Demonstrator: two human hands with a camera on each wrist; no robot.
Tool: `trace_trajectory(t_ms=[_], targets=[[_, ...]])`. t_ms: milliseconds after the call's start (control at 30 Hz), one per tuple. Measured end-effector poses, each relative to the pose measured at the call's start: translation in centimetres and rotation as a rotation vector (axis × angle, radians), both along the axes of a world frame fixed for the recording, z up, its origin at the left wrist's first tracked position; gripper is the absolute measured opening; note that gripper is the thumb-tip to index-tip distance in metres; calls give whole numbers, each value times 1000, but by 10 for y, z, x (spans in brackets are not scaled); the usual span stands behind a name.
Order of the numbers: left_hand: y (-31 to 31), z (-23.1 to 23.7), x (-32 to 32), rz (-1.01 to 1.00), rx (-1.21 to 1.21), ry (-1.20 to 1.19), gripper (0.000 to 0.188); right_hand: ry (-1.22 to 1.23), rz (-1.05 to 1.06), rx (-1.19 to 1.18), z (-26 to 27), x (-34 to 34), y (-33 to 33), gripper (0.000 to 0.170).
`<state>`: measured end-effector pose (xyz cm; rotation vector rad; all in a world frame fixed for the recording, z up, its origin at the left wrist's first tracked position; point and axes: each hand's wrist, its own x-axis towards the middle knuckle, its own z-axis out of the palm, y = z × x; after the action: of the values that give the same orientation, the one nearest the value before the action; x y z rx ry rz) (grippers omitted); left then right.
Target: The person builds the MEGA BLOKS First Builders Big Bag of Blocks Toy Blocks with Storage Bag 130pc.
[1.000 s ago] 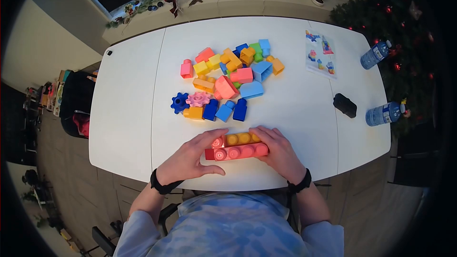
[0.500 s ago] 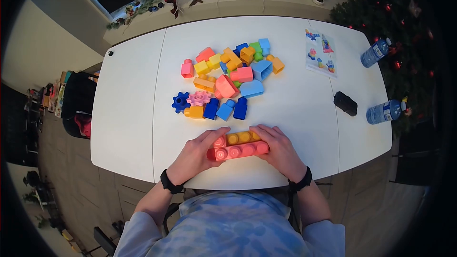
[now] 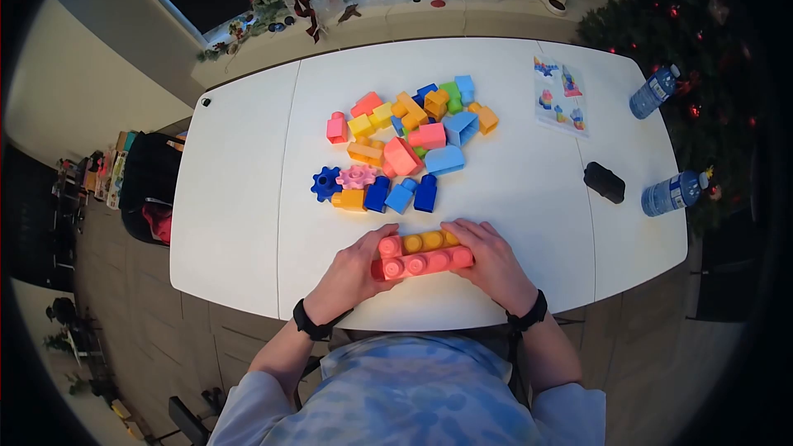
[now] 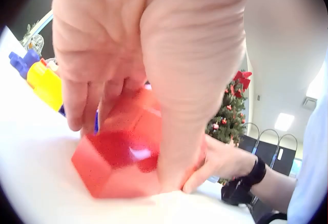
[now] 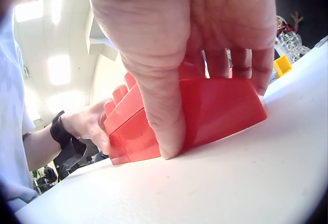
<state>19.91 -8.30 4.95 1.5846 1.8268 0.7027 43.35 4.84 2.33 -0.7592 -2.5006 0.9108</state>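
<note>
A block assembly (image 3: 429,262) lies at the table's near edge, with a row of red-pink studs in front and orange studs (image 3: 423,241) behind. The left hand (image 3: 351,271) grips its left end, thumb in front and fingers behind; the left wrist view shows the red end block (image 4: 123,167) between thumb and fingers. Around the right end curls the right hand (image 3: 493,264). In the right wrist view its thumb lies against the red side (image 5: 220,108), whose bottom meets the table. The fingertips behind the assembly are partly hidden.
Loose blocks (image 3: 402,157) and two gears (image 3: 357,177) are grouped beyond the hands. Right of them are a picture sheet (image 3: 562,97), a black case (image 3: 604,182) and two water bottles (image 3: 676,193). A small black item (image 3: 206,102) sits far left.
The left hand's thumb, held away from the assembly a second ago, has closed in against its front. The right hand keeps its grip. The whole head view has shifted slightly.
</note>
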Motion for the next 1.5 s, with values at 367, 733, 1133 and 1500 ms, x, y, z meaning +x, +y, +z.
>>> trace_trajectory(t_ms=[367,733,1133,1500], targets=[[129,17,-165,377,189,196,45,-24,-5,12,-1,1,0,65],[151,6,-182,451,-117,320,54,-11,-1,24,-1,1,0,64],[52,42,-15,-163,377,-70,42,-3,3,2,0,2,0,63],[32,24,-1,-257,216,-35,57,-29,-4,-7,-1,2,0,65]])
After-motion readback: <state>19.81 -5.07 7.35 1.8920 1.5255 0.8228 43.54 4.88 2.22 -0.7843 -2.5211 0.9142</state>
